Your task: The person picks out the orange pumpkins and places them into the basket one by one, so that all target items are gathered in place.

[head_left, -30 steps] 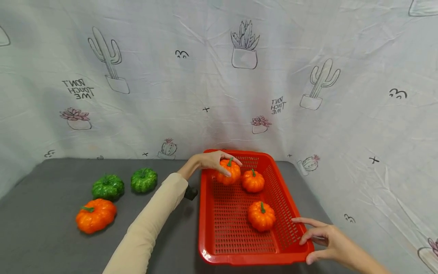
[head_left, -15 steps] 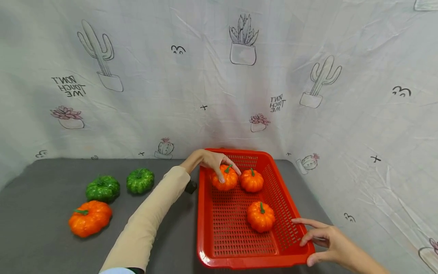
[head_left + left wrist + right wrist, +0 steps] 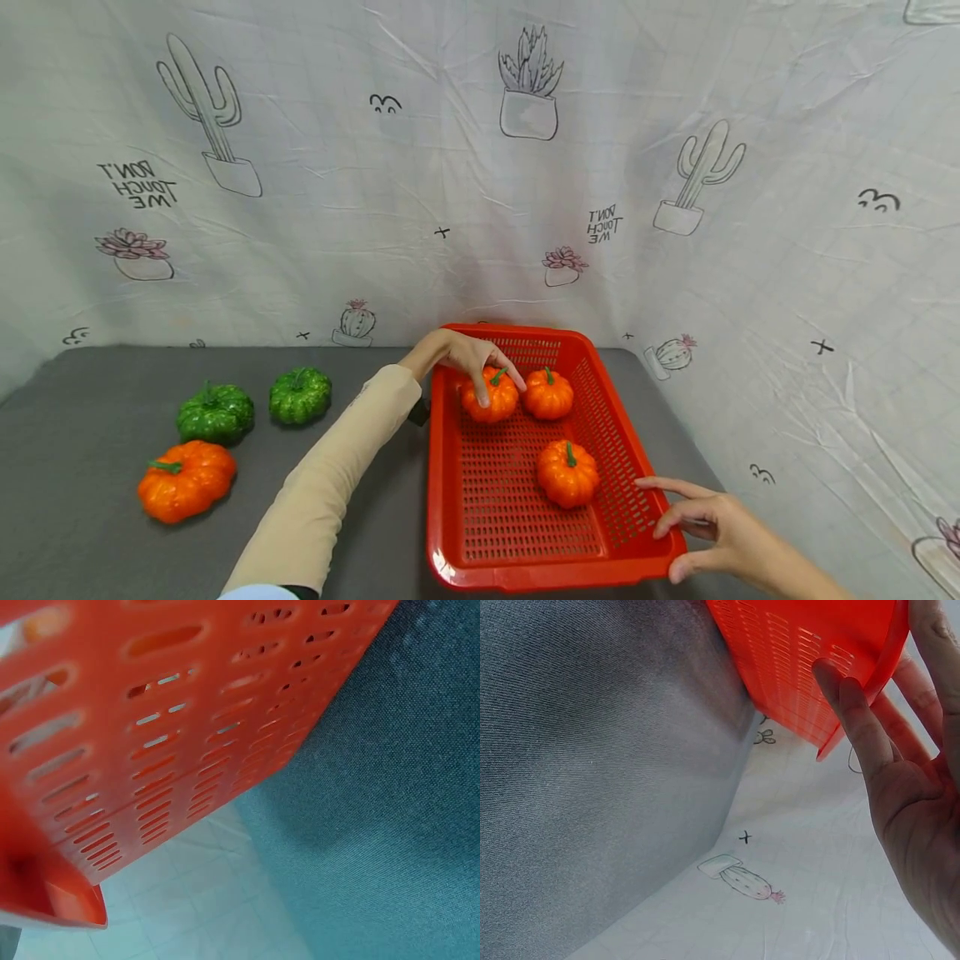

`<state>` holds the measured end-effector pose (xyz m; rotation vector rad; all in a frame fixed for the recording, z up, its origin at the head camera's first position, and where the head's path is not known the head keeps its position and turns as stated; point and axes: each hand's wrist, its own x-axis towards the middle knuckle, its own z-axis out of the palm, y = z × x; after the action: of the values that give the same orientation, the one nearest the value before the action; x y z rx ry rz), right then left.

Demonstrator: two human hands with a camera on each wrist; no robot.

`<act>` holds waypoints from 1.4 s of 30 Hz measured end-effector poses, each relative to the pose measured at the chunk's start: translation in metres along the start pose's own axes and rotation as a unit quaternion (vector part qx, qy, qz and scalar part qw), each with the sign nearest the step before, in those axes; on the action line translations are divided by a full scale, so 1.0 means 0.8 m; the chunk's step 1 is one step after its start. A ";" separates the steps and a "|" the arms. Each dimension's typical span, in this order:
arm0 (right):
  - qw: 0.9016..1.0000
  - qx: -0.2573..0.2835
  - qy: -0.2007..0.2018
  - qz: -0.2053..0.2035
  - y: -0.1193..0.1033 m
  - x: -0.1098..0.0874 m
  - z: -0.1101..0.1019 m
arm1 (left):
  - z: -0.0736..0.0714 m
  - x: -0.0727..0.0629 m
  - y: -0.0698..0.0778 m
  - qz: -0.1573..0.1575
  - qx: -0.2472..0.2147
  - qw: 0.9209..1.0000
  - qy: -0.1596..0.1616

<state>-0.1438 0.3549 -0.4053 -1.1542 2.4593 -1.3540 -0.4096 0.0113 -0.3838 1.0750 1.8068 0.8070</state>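
In the head view, my left hand (image 3: pixel 467 353) reaches over the left rim of a red plastic basket (image 3: pixel 437 492) and holds a small orange pumpkin (image 3: pixel 501 403) from above, thumb and fingers on either side. That pumpkin is low in the basket's back left part. Beside it sits a second orange pumpkin (image 3: pixel 549 396), and a third orange pumpkin (image 3: pixel 568 477) lies nearer the front. At the front right corner, my right hand (image 3: pixel 716 527) holds the basket's rim between thumb and fingers. The left wrist view shows the basket's slotted wall (image 3: pixel 172 750), with the left hand mostly hidden behind it.
Left of the basket, two green pumpkins (image 3: pixel 300 396) and a larger orange pumpkin (image 3: pixel 187 482) lie on the grey tabletop (image 3: pixel 82 400). A white cloth (image 3: pixel 315 208) printed with cactus drawings hangs behind and along the right side.
My left hand has lowered the orange pumpkin further into the basket, slightly leftward. The right hand stays on the rim. The head view has shifted a little.
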 end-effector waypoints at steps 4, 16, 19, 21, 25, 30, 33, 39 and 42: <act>1.000 -0.007 0.000 -0.014 0.001 0.002 -0.001 | -0.001 0.001 0.002 -0.015 0.031 0.999 0.005; 0.999 0.042 -0.028 0.001 0.002 -0.005 0.002 | 0.011 0.016 -0.008 -0.053 0.012 0.997 -0.046; 0.999 0.044 -0.031 -0.007 0.004 -0.005 0.002 | 0.013 0.018 -0.010 -0.060 0.012 0.997 -0.050; 0.998 0.044 -0.031 -0.015 0.005 -0.005 0.001 | 0.013 0.018 -0.009 -0.060 0.008 0.997 -0.048; 0.998 0.044 -0.032 -0.017 0.005 -0.003 0.000 | 0.012 0.018 -0.009 -0.061 0.000 0.997 -0.049; 0.998 0.047 -0.029 -0.018 0.004 -0.002 0.000 | 0.012 0.017 -0.008 -0.066 0.017 0.996 -0.049; 0.998 0.046 -0.027 -0.025 0.004 0.000 -0.001 | 0.012 0.017 -0.008 -0.072 0.027 0.996 -0.044; 0.998 0.047 -0.029 -0.032 0.005 0.001 -0.004 | 0.012 0.016 -0.004 -0.092 0.042 0.994 -0.036; 0.998 0.049 -0.032 -0.035 0.006 0.001 -0.005 | 0.012 0.014 0.000 -0.105 0.042 0.993 -0.037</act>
<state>-0.1492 0.3586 -0.4061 -1.2506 2.3018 -1.4170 -0.4042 0.0226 -0.3916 0.9355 1.8670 0.5618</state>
